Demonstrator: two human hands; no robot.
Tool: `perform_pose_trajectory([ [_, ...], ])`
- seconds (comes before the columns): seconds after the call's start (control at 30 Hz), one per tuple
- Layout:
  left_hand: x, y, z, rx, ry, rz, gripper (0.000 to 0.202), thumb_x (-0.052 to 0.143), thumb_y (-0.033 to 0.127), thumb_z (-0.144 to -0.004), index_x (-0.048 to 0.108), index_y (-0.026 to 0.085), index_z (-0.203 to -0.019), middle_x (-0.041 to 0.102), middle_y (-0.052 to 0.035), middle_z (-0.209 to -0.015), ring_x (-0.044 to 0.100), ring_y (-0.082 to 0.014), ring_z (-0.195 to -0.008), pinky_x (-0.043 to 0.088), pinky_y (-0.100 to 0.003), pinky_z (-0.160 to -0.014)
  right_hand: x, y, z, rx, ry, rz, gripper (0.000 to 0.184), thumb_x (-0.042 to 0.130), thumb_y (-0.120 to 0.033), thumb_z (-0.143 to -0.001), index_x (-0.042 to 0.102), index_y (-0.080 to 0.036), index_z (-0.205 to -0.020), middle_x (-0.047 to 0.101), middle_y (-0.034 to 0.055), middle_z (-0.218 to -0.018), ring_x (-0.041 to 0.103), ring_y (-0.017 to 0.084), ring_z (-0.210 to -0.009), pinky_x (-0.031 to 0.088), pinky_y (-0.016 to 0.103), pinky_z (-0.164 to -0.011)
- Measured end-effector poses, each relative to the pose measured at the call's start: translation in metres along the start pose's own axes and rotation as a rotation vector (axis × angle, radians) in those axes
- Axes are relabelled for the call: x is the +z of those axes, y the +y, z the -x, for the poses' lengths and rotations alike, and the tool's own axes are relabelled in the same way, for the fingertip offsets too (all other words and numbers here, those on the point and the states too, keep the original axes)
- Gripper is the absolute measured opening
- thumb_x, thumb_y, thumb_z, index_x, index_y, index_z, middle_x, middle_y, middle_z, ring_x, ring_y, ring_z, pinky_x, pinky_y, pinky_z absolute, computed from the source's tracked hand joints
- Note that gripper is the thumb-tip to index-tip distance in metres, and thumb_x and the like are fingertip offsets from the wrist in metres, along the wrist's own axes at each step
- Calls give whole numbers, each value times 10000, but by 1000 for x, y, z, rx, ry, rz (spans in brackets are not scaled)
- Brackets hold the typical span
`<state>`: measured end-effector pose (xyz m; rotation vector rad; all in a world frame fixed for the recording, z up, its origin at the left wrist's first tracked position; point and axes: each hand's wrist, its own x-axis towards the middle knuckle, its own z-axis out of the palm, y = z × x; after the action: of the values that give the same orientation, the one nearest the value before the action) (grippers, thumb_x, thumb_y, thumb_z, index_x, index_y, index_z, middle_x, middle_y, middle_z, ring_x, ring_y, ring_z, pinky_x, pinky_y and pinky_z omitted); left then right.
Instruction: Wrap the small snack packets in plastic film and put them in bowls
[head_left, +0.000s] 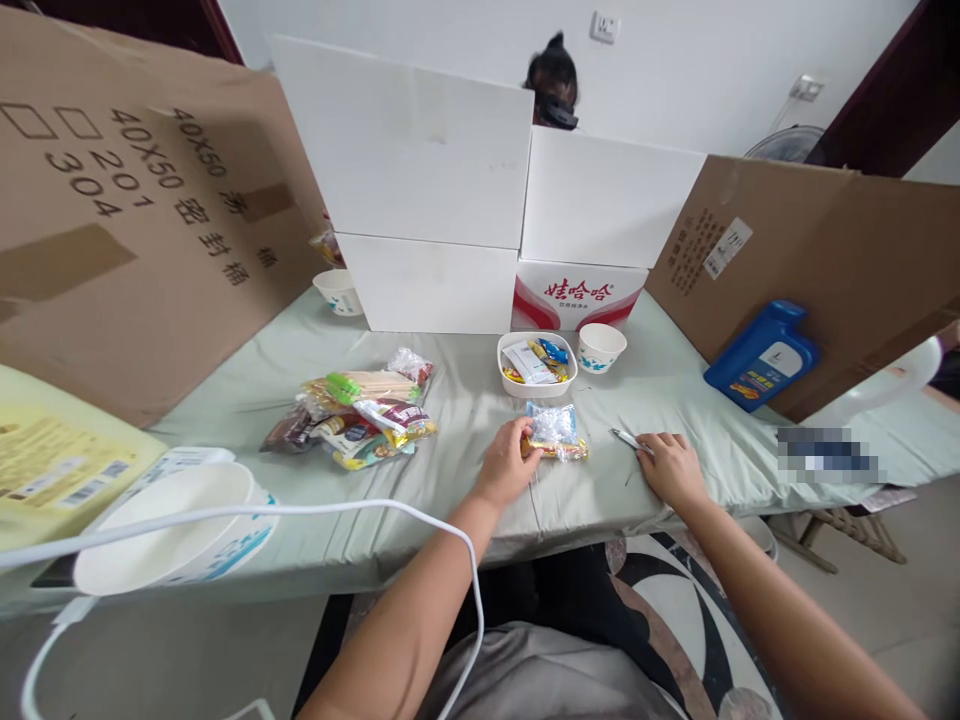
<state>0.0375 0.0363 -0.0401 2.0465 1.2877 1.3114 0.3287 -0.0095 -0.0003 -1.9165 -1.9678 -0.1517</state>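
Observation:
My left hand (511, 460) grips the left end of a small yellow snack packet (562, 450) lying on the cloth. A clear and light-blue packet (553, 424) rests against its far side, close to my fingertips. To the right, my right hand (673, 472) lies on the table with its fingers closed on a white pen (628, 438), whose dark tip points left. Just beyond the packets sits a white square bowl (501, 375) of snack packets with a white one on top. A paper cup (601, 346) with a blue pattern stands beside this bowl.
Snack packets and wooden sticks (367, 410) are heaped at left. White boxes (435, 280) wall off the back, with a person (553, 75) behind. Cardboard sheets flank the table. A blue bottle (761, 355) leans at right; a large paper tub (172, 530) and white cable (337, 508) are near left.

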Motion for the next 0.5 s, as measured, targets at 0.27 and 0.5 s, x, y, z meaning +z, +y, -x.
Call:
perform_pose_trajectory([
  [0.27,1,0,0,-30,2,62,481,653,123,-745,456,232,-1171,641,-29,-975,635,-171,-874,539,-341,-798,27,-110,-25,-270,70,-354,392,603,-397,-856,587,-226,-1208,589,135,-1164,555,298,-1087,469,458,-925],
  [0.5,-2,1,-1,-24,-33,4,402,629,90,-718,503,219,-1078,603,-11,-889,603,-165,-835,525,-321,-774,33,-70,-49,40,125,-436,212,452,-319,-884,635,-213,-897,647,77,-911,614,215,-874,490,343,-824],
])
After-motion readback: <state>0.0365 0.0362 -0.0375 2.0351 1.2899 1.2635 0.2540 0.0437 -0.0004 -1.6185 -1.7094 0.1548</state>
